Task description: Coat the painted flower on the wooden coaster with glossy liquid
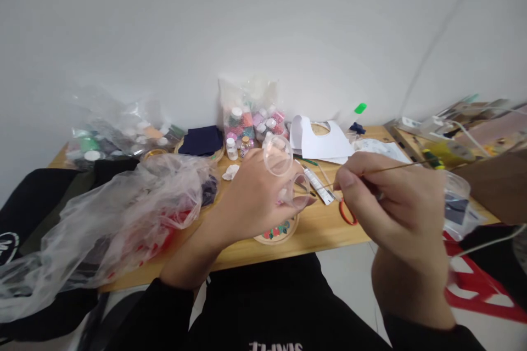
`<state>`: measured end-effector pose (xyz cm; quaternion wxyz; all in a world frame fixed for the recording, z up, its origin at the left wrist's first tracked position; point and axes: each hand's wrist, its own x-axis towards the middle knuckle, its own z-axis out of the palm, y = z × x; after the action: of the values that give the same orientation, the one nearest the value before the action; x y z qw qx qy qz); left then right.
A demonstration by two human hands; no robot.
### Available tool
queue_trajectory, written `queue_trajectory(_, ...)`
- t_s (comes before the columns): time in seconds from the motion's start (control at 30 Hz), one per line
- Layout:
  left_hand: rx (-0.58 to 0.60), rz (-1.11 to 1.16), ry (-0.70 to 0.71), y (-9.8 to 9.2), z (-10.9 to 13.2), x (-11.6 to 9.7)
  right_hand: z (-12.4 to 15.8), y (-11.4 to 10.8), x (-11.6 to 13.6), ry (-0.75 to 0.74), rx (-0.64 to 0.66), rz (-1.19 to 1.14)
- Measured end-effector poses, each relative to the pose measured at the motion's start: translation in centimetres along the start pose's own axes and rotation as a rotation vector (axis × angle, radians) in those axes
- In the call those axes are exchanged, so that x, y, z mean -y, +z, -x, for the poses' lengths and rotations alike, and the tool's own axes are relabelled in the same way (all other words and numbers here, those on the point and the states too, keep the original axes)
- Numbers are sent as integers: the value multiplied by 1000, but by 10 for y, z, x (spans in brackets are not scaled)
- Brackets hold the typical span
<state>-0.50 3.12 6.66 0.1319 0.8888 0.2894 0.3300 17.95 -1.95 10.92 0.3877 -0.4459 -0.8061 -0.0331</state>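
My left hand (257, 192) is closed round a small clear plastic container (300, 192), tilted with its mouth toward the right. Its round clear lid (278, 155) stands swung open above it. Between the thumb and fingers of my right hand (389, 197) is a thin golden-brown strand (399, 166). One end of the strand points at the container's mouth, and the other runs off to the right. What lies inside the container is too blurred to make out. Below my left hand, partly hidden, a round piece with red and green decoration (280, 232) lies on the wooden table (325, 233).
Bags of small lidded jars (247, 118) stand against the wall. White paper with a round hole (319, 140) lies at the back. Orange-handled scissors (348, 213) are near my right hand. Sheer white fabric (123, 214) covers the left side. A cardboard box (500, 186) sits at right.
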Motion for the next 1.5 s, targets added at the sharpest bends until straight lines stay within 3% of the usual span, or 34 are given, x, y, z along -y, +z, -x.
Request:
queue_trajectory(0.5,-11,15,-7,-1,0,0,1,0,1,-40,49,-96)
queue_trajectory(0.83,-39,-8,12,2,0,1,0,1,-2,-38,-2,-32)
queue_trajectory(1.17,-47,31,7,3,0,3,1,-1,2,-44,51,-74)
queue_trajectory(1.27,-54,24,3,3,0,3,0,0,1,-15,5,-52)
queue_trajectory(1.4,-30,18,-6,2,0,2,0,0,0,-39,61,-111)
queue_trajectory(1.5,-25,31,-18,1,-1,2,0,1,0,-20,10,-81)
